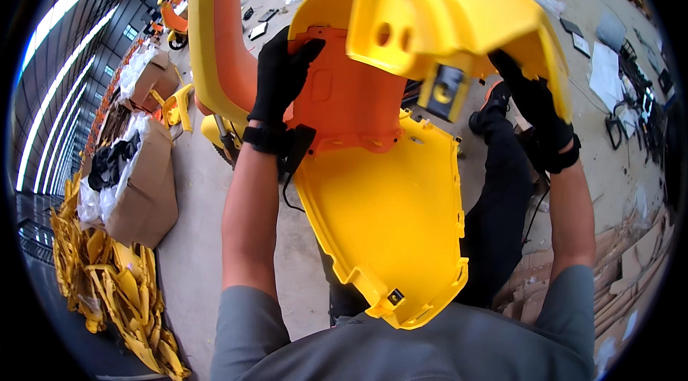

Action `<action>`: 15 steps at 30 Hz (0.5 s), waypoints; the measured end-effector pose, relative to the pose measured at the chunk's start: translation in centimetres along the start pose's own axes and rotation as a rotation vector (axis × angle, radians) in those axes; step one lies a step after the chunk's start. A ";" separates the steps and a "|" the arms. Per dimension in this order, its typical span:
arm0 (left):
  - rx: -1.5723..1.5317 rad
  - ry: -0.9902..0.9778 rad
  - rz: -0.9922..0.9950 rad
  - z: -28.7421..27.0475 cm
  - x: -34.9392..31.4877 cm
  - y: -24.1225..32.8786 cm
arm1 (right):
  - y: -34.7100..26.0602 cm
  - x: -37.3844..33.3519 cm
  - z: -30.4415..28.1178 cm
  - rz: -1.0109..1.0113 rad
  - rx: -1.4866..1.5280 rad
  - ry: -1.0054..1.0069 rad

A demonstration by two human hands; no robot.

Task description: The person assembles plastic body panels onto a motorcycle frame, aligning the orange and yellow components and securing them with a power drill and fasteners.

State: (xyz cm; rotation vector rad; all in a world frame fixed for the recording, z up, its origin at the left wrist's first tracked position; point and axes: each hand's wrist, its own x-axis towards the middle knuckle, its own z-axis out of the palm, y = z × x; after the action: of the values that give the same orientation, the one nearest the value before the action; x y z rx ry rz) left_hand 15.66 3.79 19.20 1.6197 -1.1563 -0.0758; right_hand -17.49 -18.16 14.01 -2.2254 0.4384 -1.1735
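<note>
In front of me is a curved yellow plastic cover [459,1] with two round holes, raised and slightly blurred. My left hand [278,76], black-gloved, closes on its left edge, thumb on the inner side against an orange panel [351,102]. My right hand [530,98], also gloved, is closed on the cover's right side; the shell hides some of its fingers. Below the orange panel, a large yellow body panel [387,202] with clips along its edges lies over my lap. Whether the orange panel is joined to either yellow piece, I cannot tell.
An orange and yellow scooter seat [222,44] stands close to my left arm. Further left are an open cardboard box [140,187] and a heap of yellow plastic parts [118,281]. Flattened cardboard [623,266] and scattered black parts [638,102] lie on the right.
</note>
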 end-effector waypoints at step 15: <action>0.211 -0.110 0.246 3.6 0.9 1.7 | 0.4 -8.0 -3.4 0.325 0.443 -0.082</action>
State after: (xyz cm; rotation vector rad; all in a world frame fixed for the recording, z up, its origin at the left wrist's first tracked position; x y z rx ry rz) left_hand 13.04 0.70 19.51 1.6588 -1.4808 0.1213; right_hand -24.76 -15.37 10.20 -1.7373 0.4378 -0.9006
